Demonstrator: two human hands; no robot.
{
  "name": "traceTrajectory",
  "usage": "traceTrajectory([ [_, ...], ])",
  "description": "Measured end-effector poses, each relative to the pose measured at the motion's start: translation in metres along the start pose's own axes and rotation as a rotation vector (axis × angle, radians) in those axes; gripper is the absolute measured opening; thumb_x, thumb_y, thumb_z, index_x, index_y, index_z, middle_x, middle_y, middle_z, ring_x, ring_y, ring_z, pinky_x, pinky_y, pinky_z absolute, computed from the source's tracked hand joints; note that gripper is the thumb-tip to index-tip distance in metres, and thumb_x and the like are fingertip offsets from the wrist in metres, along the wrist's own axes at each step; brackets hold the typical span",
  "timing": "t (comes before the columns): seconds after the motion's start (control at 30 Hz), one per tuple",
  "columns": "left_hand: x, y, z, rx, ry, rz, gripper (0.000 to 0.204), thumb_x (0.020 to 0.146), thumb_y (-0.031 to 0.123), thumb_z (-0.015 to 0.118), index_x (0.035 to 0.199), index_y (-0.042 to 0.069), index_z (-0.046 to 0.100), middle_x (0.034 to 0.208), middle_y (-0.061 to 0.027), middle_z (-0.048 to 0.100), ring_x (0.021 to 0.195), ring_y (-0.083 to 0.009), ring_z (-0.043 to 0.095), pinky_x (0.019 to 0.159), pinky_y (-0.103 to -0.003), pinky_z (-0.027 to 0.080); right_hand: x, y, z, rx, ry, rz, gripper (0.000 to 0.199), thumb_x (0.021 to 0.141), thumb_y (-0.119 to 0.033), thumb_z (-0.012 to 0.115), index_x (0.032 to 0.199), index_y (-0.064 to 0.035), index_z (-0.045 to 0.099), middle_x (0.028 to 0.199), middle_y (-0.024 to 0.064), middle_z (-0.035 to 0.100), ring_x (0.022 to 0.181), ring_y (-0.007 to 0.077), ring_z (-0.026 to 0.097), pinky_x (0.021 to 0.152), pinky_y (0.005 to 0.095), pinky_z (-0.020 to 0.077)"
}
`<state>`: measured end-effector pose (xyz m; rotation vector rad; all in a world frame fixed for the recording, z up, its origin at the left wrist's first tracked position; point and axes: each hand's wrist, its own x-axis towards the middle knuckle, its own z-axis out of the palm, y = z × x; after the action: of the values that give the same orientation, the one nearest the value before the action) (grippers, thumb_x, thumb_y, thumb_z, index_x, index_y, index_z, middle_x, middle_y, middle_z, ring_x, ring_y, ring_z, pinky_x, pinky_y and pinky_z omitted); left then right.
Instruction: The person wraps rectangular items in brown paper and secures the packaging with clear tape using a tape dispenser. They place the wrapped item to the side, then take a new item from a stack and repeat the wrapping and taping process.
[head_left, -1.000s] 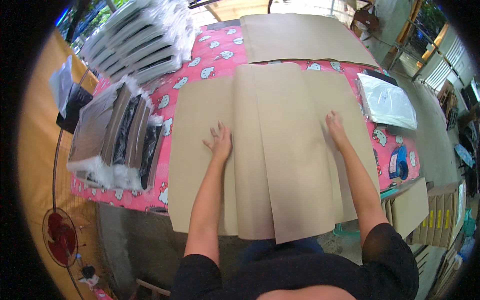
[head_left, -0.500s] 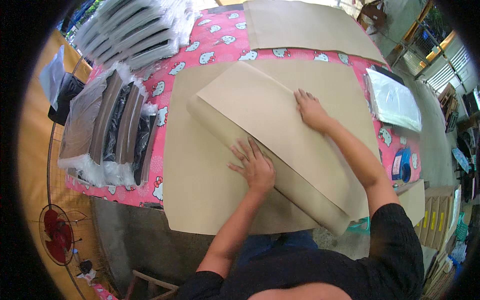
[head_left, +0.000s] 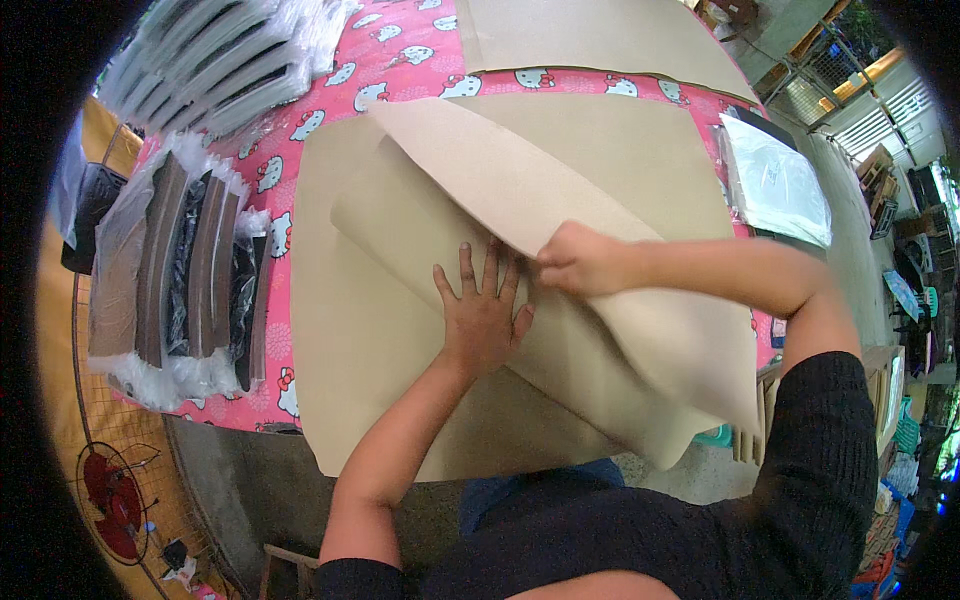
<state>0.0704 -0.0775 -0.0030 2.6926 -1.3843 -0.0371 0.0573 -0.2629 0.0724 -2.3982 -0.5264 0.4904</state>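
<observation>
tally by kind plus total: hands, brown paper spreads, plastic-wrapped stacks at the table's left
Left hand and right hand: 2
Near brown paper spread and far brown paper spread: 2 (layers uncounted)
Near plastic-wrapped stack and far plastic-wrapped stack: 2
Total: 6

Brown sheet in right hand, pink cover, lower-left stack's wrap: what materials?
Sheet: probably kraft paper or thin card, matte; plain tan, bends smoothly. Cover: vinyl or cloth, can't tell; printed pattern, finish unclear. Wrap: likely clear plastic film, glossy; crinkles, bright highlights.
</observation>
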Motion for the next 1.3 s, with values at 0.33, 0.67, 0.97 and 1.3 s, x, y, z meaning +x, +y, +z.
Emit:
traceTrajectory([
  [0.33,0.017,0.001,0.002,0.084,-0.221,0.003,0.064,0.077,0.038,0.052,0.131,0.008,0.038,0.134,-0.0191,0.030,0.126,-0.0428,0.022,0.094,-0.074,0.010,0.014,0.039,0.048,0.181,0.087,-0.208,0.019,0.073,-0.013,0.054,0.061,0.0024,0.054,0.062,0.0219,0.054,0.059,0.0384,0.055,0.056,0.0438,0.0453],
  [0.67,0.018,0.002,-0.001,0.037,-0.217,0.010,0.066,0.074,0.037,0.056,0.131,0.010,0.038,0.135,-0.0212,0.027,0.128,-0.0451,0.014,0.093,-0.074,0.009,0.008,0.036,0.053,0.161,0.192,-0.153,0.024,0.072,-0.019,0.054,0.056,-0.0002,0.054,0.059,0.0221,0.054,0.057,0.0392,0.056,0.054,0.0467,0.0459],
  [0.97,0.018,-0.023,0.022,-0.464,-0.005,0.039,0.055,0.081,0.033,0.046,0.130,0.010,0.040,0.134,-0.0166,0.037,0.129,-0.0351,0.024,0.099,-0.067,0.010,-0.002,0.011,0.075,0.048,0.451,0.126,0.020,0.081,-0.025,0.052,0.093,-0.0099,0.058,0.053,0.0132,0.054,0.050,0.0349,0.055,0.046,0.0433,0.0437],
  [1.3,0.078,-0.115,-0.033,-1.050,-0.093,-0.520,0.075,0.069,0.049,0.068,0.122,0.000,0.049,0.120,-0.0190,0.053,0.113,-0.0303,0.049,0.095,-0.039,0.037,-0.011,-0.004,0.104,-0.598,0.449,0.321,0.058,0.072,-0.013,0.051,0.130,-0.0108,0.044,0.062,0.0044,0.059,0.049,0.0209,0.058,0.041,0.0353,0.0439],
])
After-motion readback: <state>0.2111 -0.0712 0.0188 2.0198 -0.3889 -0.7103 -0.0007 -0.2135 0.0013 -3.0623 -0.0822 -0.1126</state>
